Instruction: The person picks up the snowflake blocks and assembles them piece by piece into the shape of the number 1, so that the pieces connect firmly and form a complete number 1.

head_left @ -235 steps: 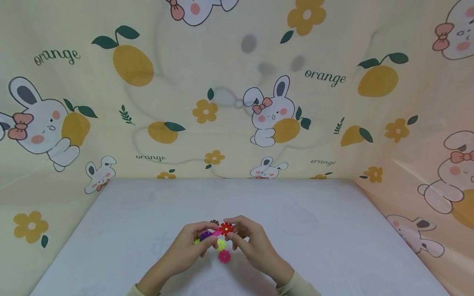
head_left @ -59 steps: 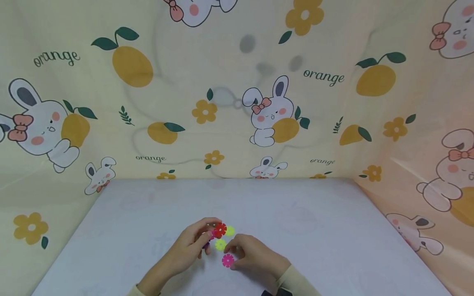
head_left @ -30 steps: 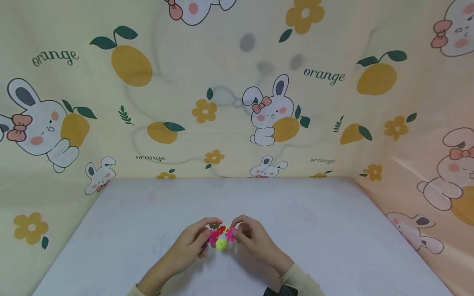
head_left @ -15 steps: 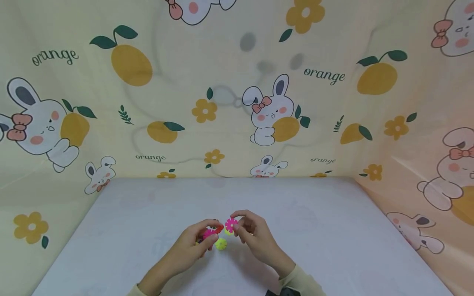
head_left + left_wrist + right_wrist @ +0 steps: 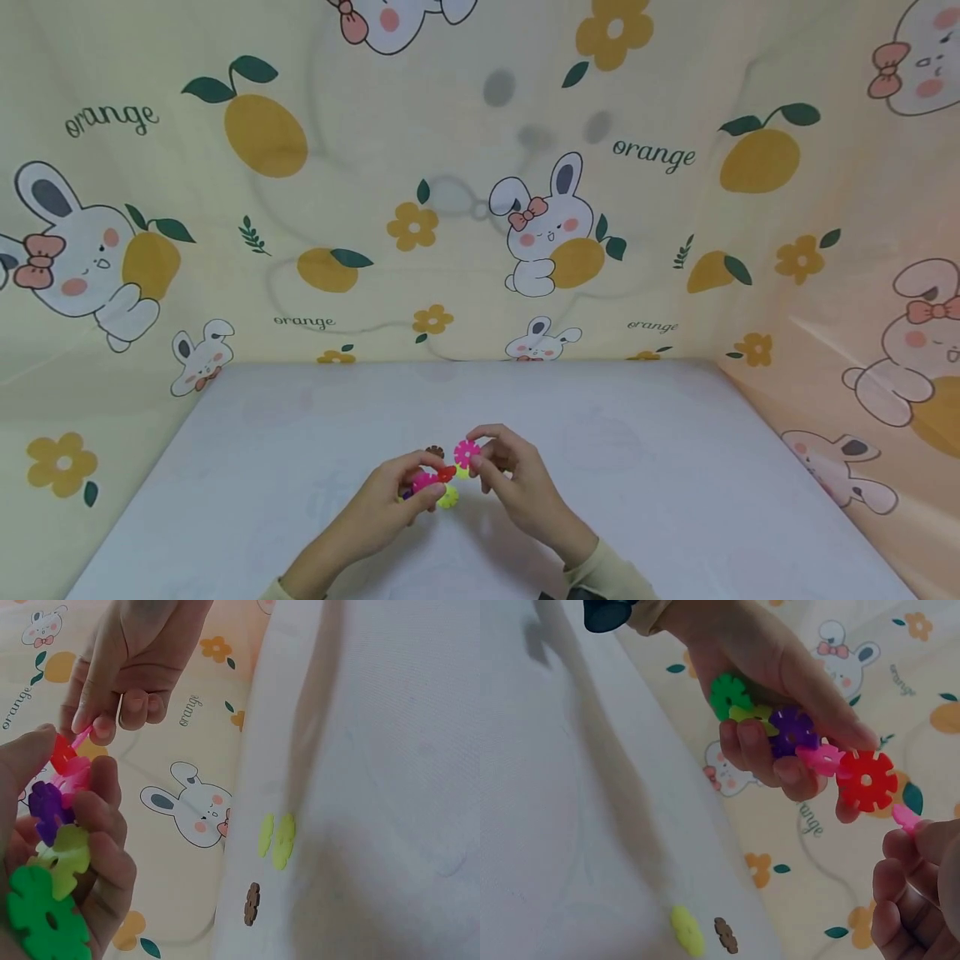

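In the head view my left hand [image 5: 386,504] holds a linked chain of notched plastic snowflake discs. The right wrist view shows its order: a green disc [image 5: 730,694], a yellow-green disc [image 5: 748,715], a purple disc [image 5: 793,731], a pink disc [image 5: 825,759] and a red disc [image 5: 866,781] at the end. Left thumb and fingers are curled round the chain, with the red disc sticking out. My right hand [image 5: 521,483] pinches a single pink disc [image 5: 467,454] between thumb and fingertips. This disc is close to the red one, its edge turned toward it.
On the white table [image 5: 637,467] lie two yellow discs [image 5: 284,841], with a brown disc [image 5: 435,452] near them. A cloth printed with rabbits and oranges [image 5: 360,167] hangs behind and at both sides.
The red disc, earlier in my right hand, is now on the left hand's chain. My right hand picked the pink disc off the table and lifted it up beside the red one.
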Tool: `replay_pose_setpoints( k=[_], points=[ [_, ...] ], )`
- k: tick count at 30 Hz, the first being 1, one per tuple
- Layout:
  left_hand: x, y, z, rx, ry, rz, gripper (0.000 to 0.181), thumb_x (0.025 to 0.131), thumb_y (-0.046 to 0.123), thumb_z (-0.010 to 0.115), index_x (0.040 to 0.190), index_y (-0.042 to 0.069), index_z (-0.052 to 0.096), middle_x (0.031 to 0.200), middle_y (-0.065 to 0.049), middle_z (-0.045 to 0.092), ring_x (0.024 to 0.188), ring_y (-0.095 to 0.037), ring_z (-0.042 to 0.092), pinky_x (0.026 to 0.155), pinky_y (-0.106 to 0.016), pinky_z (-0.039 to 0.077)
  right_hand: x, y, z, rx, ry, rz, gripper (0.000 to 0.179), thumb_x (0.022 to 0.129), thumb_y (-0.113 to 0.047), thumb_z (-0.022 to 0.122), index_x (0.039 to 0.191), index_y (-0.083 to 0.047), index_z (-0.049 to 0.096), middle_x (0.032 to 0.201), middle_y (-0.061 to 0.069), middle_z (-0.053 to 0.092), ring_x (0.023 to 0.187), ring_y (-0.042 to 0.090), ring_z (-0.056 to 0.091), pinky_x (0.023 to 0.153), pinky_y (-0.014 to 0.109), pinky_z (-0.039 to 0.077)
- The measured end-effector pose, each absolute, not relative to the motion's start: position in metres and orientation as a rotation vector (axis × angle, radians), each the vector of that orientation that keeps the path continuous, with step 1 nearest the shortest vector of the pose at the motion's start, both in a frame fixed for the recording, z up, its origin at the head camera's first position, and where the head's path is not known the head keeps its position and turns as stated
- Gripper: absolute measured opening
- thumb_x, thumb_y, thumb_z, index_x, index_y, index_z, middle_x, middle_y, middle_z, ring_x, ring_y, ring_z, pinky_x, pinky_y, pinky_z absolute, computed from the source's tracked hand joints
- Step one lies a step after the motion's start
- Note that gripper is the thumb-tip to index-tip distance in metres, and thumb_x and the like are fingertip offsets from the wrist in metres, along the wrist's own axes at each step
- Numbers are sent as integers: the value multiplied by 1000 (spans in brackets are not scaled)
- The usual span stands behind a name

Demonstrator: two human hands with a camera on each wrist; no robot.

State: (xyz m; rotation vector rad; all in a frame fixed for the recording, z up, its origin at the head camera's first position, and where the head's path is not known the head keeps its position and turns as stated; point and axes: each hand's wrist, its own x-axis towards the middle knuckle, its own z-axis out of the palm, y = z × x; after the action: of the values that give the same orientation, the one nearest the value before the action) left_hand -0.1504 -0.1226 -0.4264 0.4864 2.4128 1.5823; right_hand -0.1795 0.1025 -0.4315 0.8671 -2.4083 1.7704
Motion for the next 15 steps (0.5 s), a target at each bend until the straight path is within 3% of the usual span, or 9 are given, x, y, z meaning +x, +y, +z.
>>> replay_pose_setpoints(
  k=[3,7,15],
  points=[
    [-150,-123,-426,490,2400,1595,35,99,35,65,123,10,62,82,-10,70,57,-3,47,52,-19,41,-178,101,-429,865,-2440,1753,24,101,-10,61,124,-8,59,82,20,67,62,8,58,63,33,57],
    [-150,-123,-425,481,2380,1611,33,99,33,65,122,10,62,85,-17,72,55,-3,45,51,-19,39,-176,100,-427,855,-2468,1744,25,100,-14,63,125,-10,59,84,17,68,61,22,61,64,35,58],
    [-151,-122,-424,427,2379,1612,35,98,35,67,122,10,61,86,-12,72,58,-7,48,52,-20,41,-176,100,-427,890,-2465,1741,25,99,-17,65,123,-12,59,85,18,70,61,20,62,65,35,59]
  ],
)
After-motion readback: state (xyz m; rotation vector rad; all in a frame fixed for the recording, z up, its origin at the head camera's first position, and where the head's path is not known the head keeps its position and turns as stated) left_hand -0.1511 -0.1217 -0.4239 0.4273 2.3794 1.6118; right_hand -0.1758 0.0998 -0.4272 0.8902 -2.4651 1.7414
